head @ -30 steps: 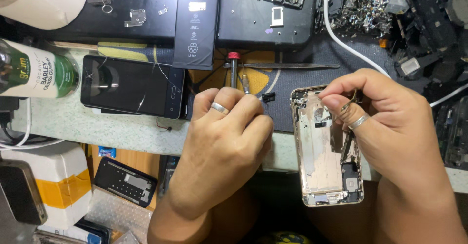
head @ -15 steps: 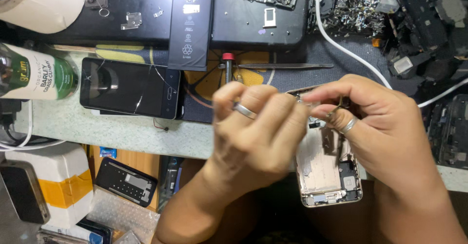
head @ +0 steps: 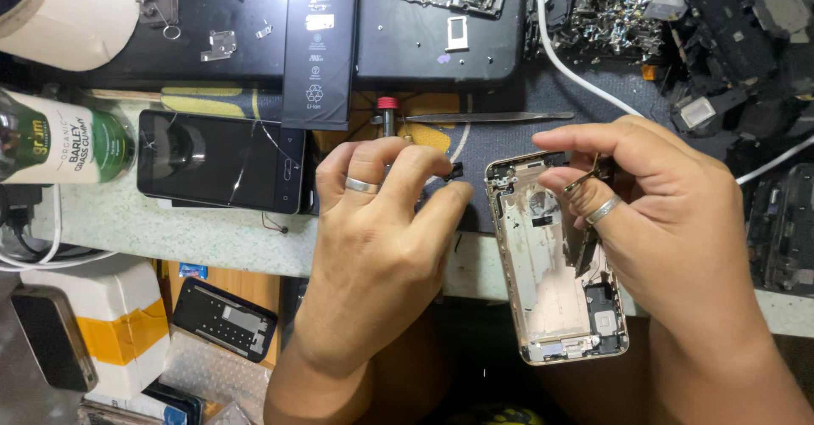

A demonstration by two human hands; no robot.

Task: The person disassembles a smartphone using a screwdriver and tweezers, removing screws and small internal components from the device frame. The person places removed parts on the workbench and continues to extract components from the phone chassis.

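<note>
While both hands work, gutted phone shell (head: 551,306) holds small parts.

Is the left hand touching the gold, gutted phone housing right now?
Apart. In the head view, dark mat shows between the left hand fingertips and the gold phone housing, which the right hand holds.
</note>
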